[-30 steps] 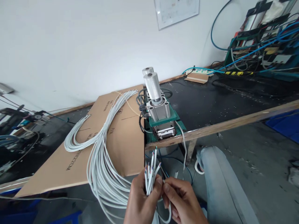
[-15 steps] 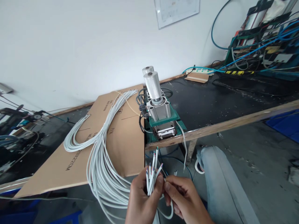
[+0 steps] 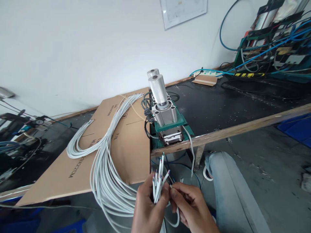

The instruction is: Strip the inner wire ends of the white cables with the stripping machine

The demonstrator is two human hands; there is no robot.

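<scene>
My left hand is closed around a bunch of white cables, whose cut ends point up and show small coloured wire tips. Beside it my right hand pinches a single white cable between thumb and forefinger; this cable loops down below the hands. The two hands nearly touch. From the left hand the long cable bundle curves away left onto a flat cardboard sheet. In front of the hands, at the bench edge, stands a pneumatic machine with two silver knurled cylinders on a green base.
The black bench has a wooden front edge. Another machine with blue hoses stands at the far right, near a power strip. More equipment is at the left. My knee is below the bench, right of my hands.
Hardly anything differs. Both hands hold the same cables in nearly the same place, with only a tiny shift of the fingers and the view.
</scene>
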